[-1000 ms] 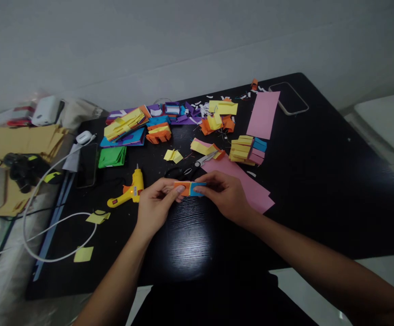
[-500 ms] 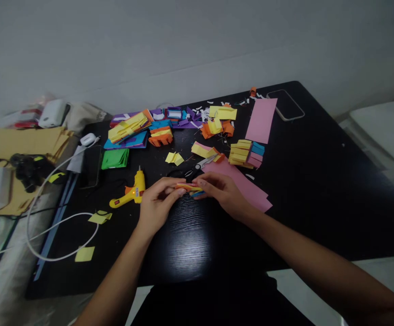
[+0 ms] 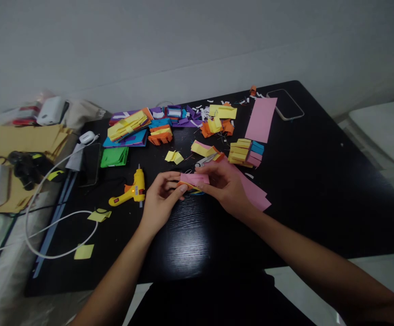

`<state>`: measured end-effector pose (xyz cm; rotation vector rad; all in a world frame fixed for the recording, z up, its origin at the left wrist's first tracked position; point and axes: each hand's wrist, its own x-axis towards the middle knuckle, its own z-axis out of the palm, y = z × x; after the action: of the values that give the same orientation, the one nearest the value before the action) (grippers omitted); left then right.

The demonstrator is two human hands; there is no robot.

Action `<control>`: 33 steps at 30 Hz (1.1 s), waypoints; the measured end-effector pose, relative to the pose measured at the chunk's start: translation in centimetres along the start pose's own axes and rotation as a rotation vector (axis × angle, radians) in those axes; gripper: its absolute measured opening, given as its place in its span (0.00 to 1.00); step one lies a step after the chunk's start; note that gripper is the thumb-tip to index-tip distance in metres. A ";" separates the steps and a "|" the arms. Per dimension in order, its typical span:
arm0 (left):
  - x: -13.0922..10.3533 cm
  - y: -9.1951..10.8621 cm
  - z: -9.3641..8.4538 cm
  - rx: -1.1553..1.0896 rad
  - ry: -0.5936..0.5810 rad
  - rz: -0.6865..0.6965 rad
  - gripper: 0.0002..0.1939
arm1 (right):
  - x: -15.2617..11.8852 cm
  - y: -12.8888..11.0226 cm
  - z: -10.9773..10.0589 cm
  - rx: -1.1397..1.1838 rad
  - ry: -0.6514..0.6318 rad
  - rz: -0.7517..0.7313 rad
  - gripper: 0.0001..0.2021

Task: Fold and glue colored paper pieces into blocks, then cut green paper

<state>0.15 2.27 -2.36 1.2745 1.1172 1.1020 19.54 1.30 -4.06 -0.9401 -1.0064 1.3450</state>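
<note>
Between my two hands is a small bundle of folded coloured paper (image 3: 194,178), pink on its upper face with orange, yellow and blue edges below. My left hand (image 3: 161,194) pinches its left end, thumb in front. At the right end, my right hand (image 3: 229,188) grips it between thumb and fingers. Scissors (image 3: 205,160) lie just beyond the bundle, partly covered by paper and my right hand. A pink paper sheet (image 3: 251,185) lies under and beside my right hand. To the left of my left hand rests a yellow glue gun (image 3: 134,188) with a small orange light.
Folded yellow strips (image 3: 130,124), green paper (image 3: 114,157) and yellow, blue and pink pieces (image 3: 240,152) lie across the black table (image 3: 319,190). Another pink sheet (image 3: 261,120) lies near a phone-shaped object (image 3: 287,105). A white cable (image 3: 27,222) loops at the left.
The paper bundle has tilted, so its pink face now shows where mostly edges showed before. Both hands keep hold of it, with fingers slightly shifted.
</note>
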 end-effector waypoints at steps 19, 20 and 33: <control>-0.3 0.7 -0.1 0.046 -0.106 -0.011 0.12 | 0.1 -0.2 -0.2 -0.081 -0.070 0.031 0.14; -0.3 0.7 -0.1 0.043 -0.110 -0.012 0.12 | 0.0 -0.2 -0.2 -0.131 -0.051 0.012 0.12; -0.5 0.8 0.2 0.082 -0.128 -0.083 0.13 | -0.7 0.0 0.2 -0.346 0.038 -0.108 0.07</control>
<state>0.27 1.76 -1.54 1.3312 1.1177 0.9084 19.39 0.56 -4.00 -1.1456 -1.2671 1.0775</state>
